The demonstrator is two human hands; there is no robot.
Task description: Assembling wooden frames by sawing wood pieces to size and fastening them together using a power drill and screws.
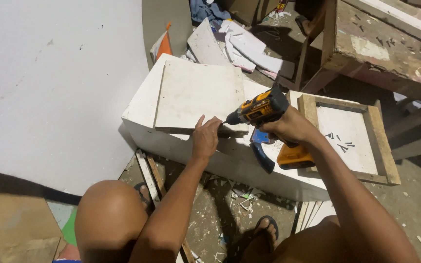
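A: Two hands in play, head view only. Right hand (pixel 288 127) is wrapped round the grip of a yellow-and-black cordless drill (pixel 264 111), bit pointing left at the near edge of a flat white panel (pixel 198 95).

B: Left hand?

A: Left hand (pixel 205 136) is pressed down on that near edge, fingers bent over it, just beside the bit tip. Bracing, not carrying anything that I can see.

B: Where does the panel sit?

A: Flat on top of a long white box (pixel 144 104) on the floor, slightly overhanging the front. No table under it; the wooden table (pixel 391 48) at upper right is well apart and only carries scattered bits.

B: Progress?

A: My read: early or mid. Bit is at the edge, contact point hidden by the fingers. Can't tell whether a screw is on the bit or already in. No screw heads visible on the panel face.

B: Fasteners nearby?

A: Several dark screws (pixel 339 141) lie loose inside a wooden-framed tray (pixel 383 146) to the right of the drill. A blue-handled tool (pixel 259 146) lies under the drill, kind unclear.
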